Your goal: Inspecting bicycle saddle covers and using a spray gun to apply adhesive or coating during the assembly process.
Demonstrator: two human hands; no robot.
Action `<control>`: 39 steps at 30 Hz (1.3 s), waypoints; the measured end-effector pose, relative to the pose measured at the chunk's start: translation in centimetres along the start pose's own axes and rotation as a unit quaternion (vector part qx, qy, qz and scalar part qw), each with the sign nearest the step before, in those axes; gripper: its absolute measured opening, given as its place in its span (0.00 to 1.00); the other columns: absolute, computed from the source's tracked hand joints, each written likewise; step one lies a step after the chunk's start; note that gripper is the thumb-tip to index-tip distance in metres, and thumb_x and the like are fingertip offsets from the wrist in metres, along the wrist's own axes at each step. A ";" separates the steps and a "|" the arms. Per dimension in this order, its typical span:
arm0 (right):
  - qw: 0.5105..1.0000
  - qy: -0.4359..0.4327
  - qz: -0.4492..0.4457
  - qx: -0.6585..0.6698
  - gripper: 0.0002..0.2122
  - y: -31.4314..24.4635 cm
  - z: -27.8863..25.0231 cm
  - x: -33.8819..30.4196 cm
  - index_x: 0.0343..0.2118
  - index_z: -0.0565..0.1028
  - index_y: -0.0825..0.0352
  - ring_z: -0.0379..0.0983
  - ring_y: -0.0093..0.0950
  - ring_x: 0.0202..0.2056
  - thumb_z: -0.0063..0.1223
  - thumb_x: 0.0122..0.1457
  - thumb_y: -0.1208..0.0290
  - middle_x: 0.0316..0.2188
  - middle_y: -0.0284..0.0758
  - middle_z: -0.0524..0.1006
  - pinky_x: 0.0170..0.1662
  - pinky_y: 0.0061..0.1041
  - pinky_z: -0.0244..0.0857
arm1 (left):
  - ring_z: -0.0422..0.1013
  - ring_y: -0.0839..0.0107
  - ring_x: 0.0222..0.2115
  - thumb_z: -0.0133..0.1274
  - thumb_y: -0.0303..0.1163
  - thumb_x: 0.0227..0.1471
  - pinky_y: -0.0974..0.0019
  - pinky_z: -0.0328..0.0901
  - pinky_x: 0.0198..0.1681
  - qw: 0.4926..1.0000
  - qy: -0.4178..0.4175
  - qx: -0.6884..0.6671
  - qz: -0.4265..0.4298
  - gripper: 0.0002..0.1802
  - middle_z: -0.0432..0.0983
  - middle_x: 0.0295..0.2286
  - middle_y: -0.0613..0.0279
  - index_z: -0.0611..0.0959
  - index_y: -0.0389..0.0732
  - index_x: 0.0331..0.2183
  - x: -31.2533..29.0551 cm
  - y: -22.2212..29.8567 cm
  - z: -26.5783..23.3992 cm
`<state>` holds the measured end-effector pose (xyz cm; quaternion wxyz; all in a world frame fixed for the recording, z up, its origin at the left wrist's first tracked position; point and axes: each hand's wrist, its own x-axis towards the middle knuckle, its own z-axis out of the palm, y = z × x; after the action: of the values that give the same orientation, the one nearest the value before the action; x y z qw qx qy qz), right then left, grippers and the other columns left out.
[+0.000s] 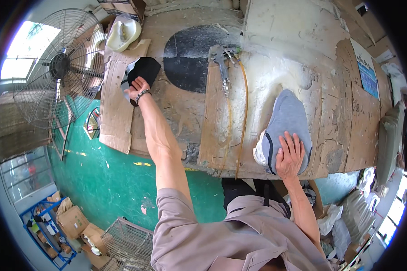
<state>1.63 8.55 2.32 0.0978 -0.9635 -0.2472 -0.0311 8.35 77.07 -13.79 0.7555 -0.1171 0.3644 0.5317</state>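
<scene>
My left hand, with a bracelet at the wrist, reaches to the far left of the worktable. Its fingers are apart and rest against the near edge of a black cloth-like piece with grey parts along its left side. On the right, my right hand lies flat with fingers stretched over a grey fabric cover, long and rounded at the far end, with a black edge band. A whitish form shows from beneath its left side; the rest is covered.
A metal hand tool and an orange hose lie mid-table, the hose running to the near edge. A cream molded piece sits at the far left. Left of the cardboard-covered table stands a large fan.
</scene>
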 end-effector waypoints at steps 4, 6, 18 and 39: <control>1.000 -0.005 0.001 -0.009 0.20 0.4 -0.3 -0.4 0.57 0.75 0.61 0.57 0.40 0.68 0.47 0.61 0.69 0.65 0.33 0.68 0.69 0.49 0.46 | 0.76 0.55 0.47 0.61 0.61 0.53 0.43 0.76 0.46 0.999 0.034 -0.035 -0.017 0.39 0.78 0.48 0.60 0.75 0.42 0.54 0.7 -1.5 0.4; 1.000 0.000 0.001 -0.016 0.20 0.5 -0.4 -0.6 0.57 0.75 0.61 0.57 0.40 0.68 0.47 0.61 0.69 0.65 0.33 0.69 0.69 0.49 0.46 | 0.76 0.54 0.48 0.58 0.56 0.57 0.44 0.76 0.47 0.999 0.042 -0.007 0.010 0.33 0.77 0.50 0.54 0.77 0.37 0.51 -0.2 -2.4 0.4; 0.998 0.065 -0.002 0.005 0.18 0.6 -1.2 -0.8 0.53 0.77 0.59 0.63 0.39 0.63 0.53 0.58 0.68 0.60 0.33 0.73 0.65 0.48 0.54 | 0.72 0.49 0.55 0.56 0.35 0.48 0.36 0.61 0.63 0.916 -0.369 0.107 -0.112 0.26 0.79 0.49 0.46 0.80 0.33 0.48 -33.1 -10.3 -5.6; 0.400 -0.027 0.419 0.815 0.24 11.0 -6.4 -13.0 0.56 0.73 0.69 0.76 0.30 0.51 0.62 0.63 0.59 0.51 0.37 0.79 0.55 0.34 0.69 | 0.73 0.67 0.53 0.54 0.46 0.63 0.62 0.69 0.55 0.779 -0.258 0.256 -0.510 0.29 0.76 0.54 0.60 0.73 0.40 0.59 -57.2 -1.7 -33.6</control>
<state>-4.48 -8.34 5.27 0.8304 -0.4104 0.2769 0.2556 -14.07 16.33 0.75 0.9842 0.0538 0.1653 -0.0345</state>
